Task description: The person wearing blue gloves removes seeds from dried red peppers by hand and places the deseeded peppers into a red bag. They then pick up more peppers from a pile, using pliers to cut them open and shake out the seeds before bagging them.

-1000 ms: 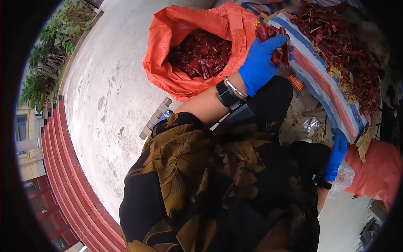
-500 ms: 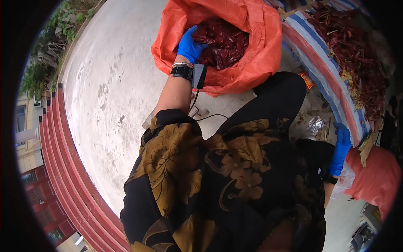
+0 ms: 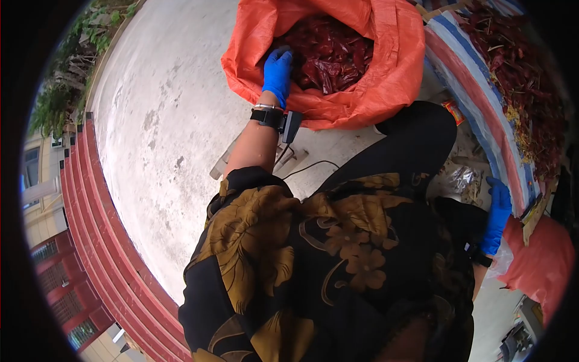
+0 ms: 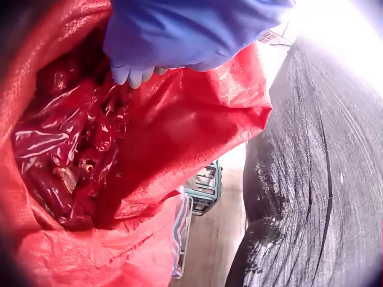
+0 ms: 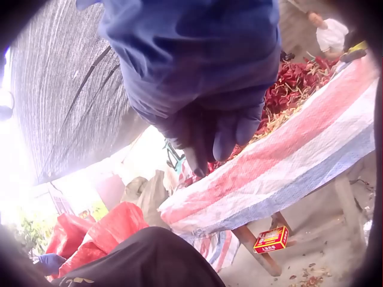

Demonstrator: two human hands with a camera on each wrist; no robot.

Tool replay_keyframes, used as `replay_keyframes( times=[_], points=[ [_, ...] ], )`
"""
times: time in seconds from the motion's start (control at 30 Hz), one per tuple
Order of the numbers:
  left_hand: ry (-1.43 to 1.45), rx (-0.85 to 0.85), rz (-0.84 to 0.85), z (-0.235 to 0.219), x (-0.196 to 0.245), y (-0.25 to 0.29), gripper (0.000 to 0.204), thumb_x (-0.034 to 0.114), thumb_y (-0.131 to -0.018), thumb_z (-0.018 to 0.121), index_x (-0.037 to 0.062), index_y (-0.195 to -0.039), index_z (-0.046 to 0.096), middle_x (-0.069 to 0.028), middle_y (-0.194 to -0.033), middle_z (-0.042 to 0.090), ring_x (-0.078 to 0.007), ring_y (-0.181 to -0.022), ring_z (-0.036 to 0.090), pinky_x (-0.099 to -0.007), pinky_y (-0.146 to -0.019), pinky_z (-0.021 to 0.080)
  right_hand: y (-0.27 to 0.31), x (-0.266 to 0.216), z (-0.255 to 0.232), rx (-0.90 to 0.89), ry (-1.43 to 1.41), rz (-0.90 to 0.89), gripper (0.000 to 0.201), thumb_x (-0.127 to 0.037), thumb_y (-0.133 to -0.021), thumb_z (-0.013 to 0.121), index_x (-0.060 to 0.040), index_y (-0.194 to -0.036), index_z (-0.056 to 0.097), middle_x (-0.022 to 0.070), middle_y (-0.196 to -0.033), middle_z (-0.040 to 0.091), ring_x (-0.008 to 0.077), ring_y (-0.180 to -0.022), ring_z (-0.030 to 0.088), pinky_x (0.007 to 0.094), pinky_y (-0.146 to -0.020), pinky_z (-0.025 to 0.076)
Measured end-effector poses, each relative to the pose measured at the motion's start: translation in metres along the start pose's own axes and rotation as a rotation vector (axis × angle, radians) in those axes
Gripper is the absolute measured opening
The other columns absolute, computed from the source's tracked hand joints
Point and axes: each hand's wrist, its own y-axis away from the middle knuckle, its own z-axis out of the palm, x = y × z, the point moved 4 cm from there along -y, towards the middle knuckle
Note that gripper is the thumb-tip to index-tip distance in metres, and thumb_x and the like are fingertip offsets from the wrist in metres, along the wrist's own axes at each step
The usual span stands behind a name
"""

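My left hand (image 3: 278, 75), in a blue glove, is at the near-left inner side of the orange-red bag (image 3: 389, 72), beside the dried red chillies (image 3: 329, 57) inside. In the left wrist view its gloved fingertips (image 4: 136, 76) bend down over the bag's opening, with no chilli visible in them. My blue-gloved right hand (image 3: 498, 216) is beside the near edge of the striped sheet (image 3: 482, 102); its fingers hang loosely in the right wrist view, with nothing seen in them. More chillies (image 3: 525, 78) lie heaped on the sheet.
A small red and yellow box (image 5: 271, 239) lies below the sheet, near wooden legs (image 5: 257, 251). Clear plastic (image 3: 463, 179) is beside my knee. A pink-red sack (image 3: 540, 259) stands at the right. Red steps (image 3: 114, 241) and shrubs (image 3: 66, 78) are at the left.
My left hand has moved left from beside the sheet to the bag; the chillies it held are no longer seen in it. My right hand has stayed by the sheet's edge. The head view has shifted.
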Motion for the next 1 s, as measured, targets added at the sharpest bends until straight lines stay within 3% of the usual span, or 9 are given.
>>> replay_keyframes(
  times=[0.07,0.1,0.17,0.27,0.47,0.6,0.8,0.87,1.0],
  points=[
    [-0.533,0.006,0.080,0.002,-0.012,0.005,0.043,0.011,-0.080,0.062,-0.0011,-0.119,0.047,-0.0097,-0.111,0.057,-0.0159,-0.101,0.052,-0.0245,-0.087,0.042,-0.004,0.004,0.003,-0.014,-0.008,-0.008,0.020,-0.009,-0.089,0.045,-0.0020,-0.101,0.060,0.0059,-0.100,0.060,0.0146,-0.091,0.054,0.0263,-0.080,0.041],
    [-0.785,-0.051,0.178,-0.014,-0.037,-0.004,0.053,0.020,-0.076,0.067,-0.0010,-0.120,0.046,-0.0134,-0.111,0.058,-0.0205,-0.100,0.055,-0.0304,-0.085,0.045,-0.005,0.007,0.004,-0.040,0.025,-0.016,0.019,-0.009,-0.089,0.045,-0.0019,-0.100,0.059,0.0060,-0.099,0.059,0.0144,-0.091,0.054,0.0261,-0.080,0.041],
    [-1.435,-0.040,0.044,0.007,-0.017,0.027,0.063,0.029,-0.070,0.070,0.0031,-0.121,0.045,-0.0189,-0.108,0.059,-0.0285,-0.097,0.059,-0.0360,-0.082,0.046,-0.005,0.009,0.006,-0.069,0.054,-0.025,0.018,-0.008,-0.089,0.045,-0.0018,-0.099,0.059,0.0061,-0.098,0.059,0.0142,-0.090,0.054,0.0260,-0.080,0.041],
    [-1.616,-0.095,-0.009,0.015,-0.005,0.041,0.060,0.037,-0.066,0.070,0.0087,-0.116,0.051,-0.0200,-0.102,0.060,-0.0345,-0.094,0.058,-0.0399,-0.081,0.047,-0.007,0.006,0.010,-0.093,0.050,-0.016,0.017,-0.007,-0.089,0.045,-0.0014,-0.097,0.059,0.0075,-0.095,0.058,0.0162,-0.088,0.054,0.0266,-0.079,0.042],
    [-1.524,-0.165,-0.015,0.005,-0.014,0.031,0.034,0.036,-0.072,0.065,0.0096,-0.094,0.063,-0.0158,-0.093,0.063,-0.0355,-0.089,0.058,-0.0414,-0.076,0.047,-0.007,0.007,0.011,-0.104,0.047,-0.046,0.017,-0.006,-0.088,0.045,0.0000,-0.096,0.058,0.0104,-0.093,0.058,0.0206,-0.089,0.055,0.0289,-0.080,0.042],
    [-1.522,-0.159,0.055,0.015,-0.007,0.033,0.033,0.033,-0.074,0.064,0.0108,-0.098,0.063,-0.0151,-0.093,0.063,-0.0330,-0.087,0.060,-0.0397,-0.075,0.048,-0.005,0.007,0.010,-0.117,0.060,-0.043,0.017,-0.006,-0.087,0.045,0.0003,-0.096,0.058,0.0105,-0.095,0.059,0.0207,-0.090,0.055,0.0289,-0.081,0.042],
    [-0.949,-0.090,0.118,0.037,-0.016,0.025,0.046,0.034,-0.071,0.070,0.0008,-0.100,0.059,-0.0173,-0.093,0.063,-0.0278,-0.084,0.061,-0.0363,-0.075,0.048,-0.003,0.009,0.010,-0.116,0.026,-0.027,0.017,-0.005,-0.087,0.045,0.0006,-0.095,0.059,0.0096,-0.094,0.059,0.0197,-0.090,0.055,0.0283,-0.081,0.042],
    [-0.656,-0.186,0.144,0.050,-0.015,0.025,0.055,0.038,-0.071,0.071,0.0001,-0.108,0.055,-0.0160,-0.104,0.060,-0.0269,-0.098,0.057,-0.0351,-0.085,0.044,-0.002,0.009,0.009,-0.110,0.018,-0.030,0.016,-0.005,-0.087,0.045,0.0006,-0.095,0.059,0.0091,-0.094,0.059,0.0187,-0.089,0.055,0.0277,-0.081,0.042],
    [-0.917,0.071,0.378,0.038,0.006,-0.006,0.069,0.043,-0.067,0.072,-0.0033,-0.113,0.051,-0.0235,-0.116,0.051,-0.0338,-0.108,0.049,-0.0378,-0.093,0.039,0.000,0.013,0.003,-0.101,0.011,0.037,0.016,-0.006,-0.088,0.046,0.0000,-0.095,0.059,0.0071,-0.093,0.059,0.0158,-0.088,0.054,0.0262,-0.079,0.041]
  ],
)
